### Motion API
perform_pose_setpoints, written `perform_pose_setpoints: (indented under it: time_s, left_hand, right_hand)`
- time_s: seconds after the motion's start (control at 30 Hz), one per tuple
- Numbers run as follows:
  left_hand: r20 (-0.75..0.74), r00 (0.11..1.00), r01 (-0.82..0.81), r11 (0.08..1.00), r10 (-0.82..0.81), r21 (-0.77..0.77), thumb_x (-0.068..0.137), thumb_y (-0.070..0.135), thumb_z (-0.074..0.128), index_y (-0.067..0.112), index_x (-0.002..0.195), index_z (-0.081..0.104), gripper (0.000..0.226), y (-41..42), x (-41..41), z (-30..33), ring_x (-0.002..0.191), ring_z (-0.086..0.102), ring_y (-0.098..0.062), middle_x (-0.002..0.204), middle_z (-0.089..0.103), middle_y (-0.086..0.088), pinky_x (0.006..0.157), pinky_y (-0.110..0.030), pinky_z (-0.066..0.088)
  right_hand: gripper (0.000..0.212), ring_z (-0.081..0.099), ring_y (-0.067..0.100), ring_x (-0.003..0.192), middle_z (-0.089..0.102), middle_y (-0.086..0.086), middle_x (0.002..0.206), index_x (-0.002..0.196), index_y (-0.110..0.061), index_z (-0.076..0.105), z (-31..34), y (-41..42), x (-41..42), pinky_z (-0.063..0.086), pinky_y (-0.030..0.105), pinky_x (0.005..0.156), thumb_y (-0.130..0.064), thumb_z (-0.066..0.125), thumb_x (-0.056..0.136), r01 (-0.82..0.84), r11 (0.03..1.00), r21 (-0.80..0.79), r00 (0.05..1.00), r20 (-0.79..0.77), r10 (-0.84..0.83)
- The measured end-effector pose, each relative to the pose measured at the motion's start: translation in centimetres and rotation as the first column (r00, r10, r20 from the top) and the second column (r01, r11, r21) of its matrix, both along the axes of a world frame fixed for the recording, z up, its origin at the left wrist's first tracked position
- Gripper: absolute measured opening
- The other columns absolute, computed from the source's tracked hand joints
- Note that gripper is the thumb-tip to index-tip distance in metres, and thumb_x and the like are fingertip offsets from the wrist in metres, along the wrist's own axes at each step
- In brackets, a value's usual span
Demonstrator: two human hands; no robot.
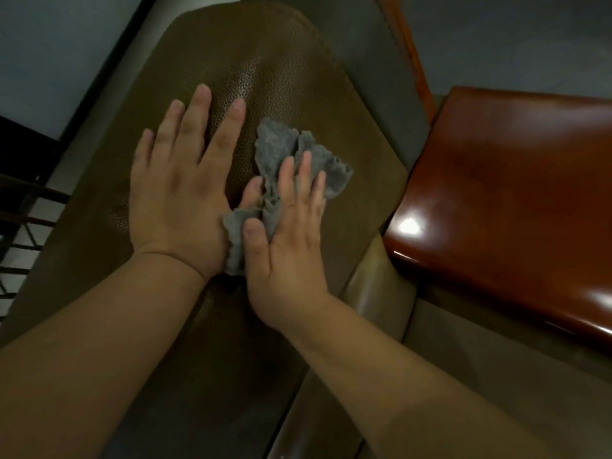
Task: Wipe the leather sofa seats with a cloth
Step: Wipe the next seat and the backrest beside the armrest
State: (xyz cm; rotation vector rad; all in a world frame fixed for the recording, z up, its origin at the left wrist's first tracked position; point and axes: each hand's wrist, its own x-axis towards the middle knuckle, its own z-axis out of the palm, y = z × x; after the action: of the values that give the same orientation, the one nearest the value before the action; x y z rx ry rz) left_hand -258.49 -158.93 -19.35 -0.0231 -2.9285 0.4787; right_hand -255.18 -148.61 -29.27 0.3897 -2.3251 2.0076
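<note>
A brown, grainy leather cushion (pixel 265 61) of the sofa fills the middle of the view. My left hand (pixel 178 190) lies flat on it with straight, spread fingers. A crumpled grey cloth (pixel 284 150) lies on the cushion just right of that hand. My right hand (pixel 284 246) presses down on the cloth with straight fingers, and its thumb lies along the cloth's left edge. Part of the cloth sticks out beyond the fingertips and part between the two hands.
A glossy red-brown wooden armrest (pixel 503 207) runs along the right of the cushion. More olive leather of the sofa (pixel 371 293) shows beneath and beside it. A dark metal railing (pixel 23 233) stands at the left edge.
</note>
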Motion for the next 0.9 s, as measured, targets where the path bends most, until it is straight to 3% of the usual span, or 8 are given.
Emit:
perform_pose_setpoints:
  time_s: [0.1,0.23,0.3,0.43,0.57,0.67,0.8,0.9]
  left_hand:
    - [-0.017,1.000,0.005,0.999,-0.004,0.037,0.099,0.056,0.036,0.034,0.167,0.014,0.075,0.2,0.1,0.1,0.159,0.017,-0.036,0.175,0.013,-0.008,0.126,-0.061,0.019]
    - [-0.036,0.999,0.012,1.000,-0.011,0.026,0.100,0.057,0.038,0.034,0.167,0.015,0.075,0.3,0.2,0.0,0.159,0.018,-0.035,0.175,0.014,-0.008,0.126,-0.061,0.019]
    - [-0.043,0.999,0.024,1.000,-0.023,0.014,0.100,0.057,0.039,0.033,0.167,0.016,0.075,0.2,0.3,-0.1,0.159,0.019,-0.036,0.175,0.016,-0.009,0.126,-0.061,0.021]
    - [-0.058,0.997,0.043,0.999,-0.043,0.008,0.101,0.056,0.038,0.032,0.167,0.016,0.074,0.0,0.3,-0.3,0.158,0.020,-0.037,0.174,0.017,-0.011,0.126,-0.060,0.021]
    - [-0.063,0.998,0.024,1.000,-0.024,0.007,0.102,0.059,0.037,0.036,0.167,0.011,0.073,0.2,0.5,-0.3,0.160,0.016,-0.034,0.175,0.013,-0.007,0.127,-0.059,0.017]
    - [-0.063,0.998,0.030,1.000,-0.029,0.004,0.103,0.059,0.036,0.037,0.167,0.011,0.073,0.3,0.4,-0.4,0.160,0.015,-0.034,0.175,0.013,-0.007,0.128,-0.058,0.017]
    - [-0.063,0.997,0.042,0.999,-0.042,0.012,0.102,0.058,0.030,0.036,0.166,0.013,0.070,-0.2,0.1,-0.3,0.160,0.017,-0.035,0.175,0.014,-0.007,0.127,-0.059,0.018]
    - [-0.067,0.997,0.047,0.999,-0.045,0.025,0.104,0.054,0.030,0.035,0.166,0.016,0.066,-0.2,0.0,-0.3,0.159,0.019,-0.034,0.175,0.016,-0.007,0.126,-0.059,0.020]
  right_hand:
    - [0.067,-0.007,0.028,0.161,-0.001,0.006,0.174,0.164,-0.013,0.004,-7.5,2.2,-0.2,0.009,0.056,0.129,-0.048,0.020,0.110,0.127,0.982,0.142,0.989,0.060,-0.136]
    - [0.073,-0.014,0.024,0.160,-0.011,0.008,0.173,0.165,-0.011,-0.004,-9.9,2.9,-0.1,-0.001,0.047,0.130,-0.049,0.014,0.105,0.147,0.979,0.143,0.817,0.540,-0.202]
    - [0.074,-0.020,0.028,0.158,-0.018,0.011,0.171,0.163,-0.009,-0.009,-5.7,0.7,1.1,-0.010,0.045,0.129,-0.052,-0.003,0.104,0.150,0.981,0.120,0.887,0.423,-0.187]
    - [0.071,-0.027,0.014,0.156,-0.025,-0.007,0.170,0.163,-0.023,-0.013,-1.2,-0.5,4.3,-0.013,0.042,0.128,-0.053,0.020,0.107,-0.018,0.999,-0.028,0.995,0.100,0.020]
    - [0.068,-0.019,0.013,0.158,-0.016,-0.003,0.172,0.160,-0.024,-0.014,-9.9,2.6,5.3,0.006,0.051,0.130,-0.053,0.018,0.108,0.039,0.977,0.209,0.953,0.286,-0.100]
    - [0.070,-0.021,0.018,0.157,-0.020,0.001,0.171,0.162,-0.017,-0.013,-9.2,2.6,5.4,0.004,0.050,0.129,-0.049,0.020,0.110,0.034,0.983,0.182,0.886,0.449,-0.114]
    - [0.071,-0.026,0.018,0.156,-0.030,-0.004,0.165,0.161,-0.017,-0.016,1.1,-1.1,4.9,-0.011,0.042,0.129,-0.046,0.017,0.105,-0.004,0.994,0.106,0.992,0.124,-0.009]
    - [0.072,-0.019,0.013,0.158,-0.016,-0.002,0.173,0.165,-0.015,-0.006,0.6,-1.1,4.7,-0.006,0.042,0.130,-0.043,0.026,0.106,-0.015,0.999,0.036,0.998,0.057,0.013]
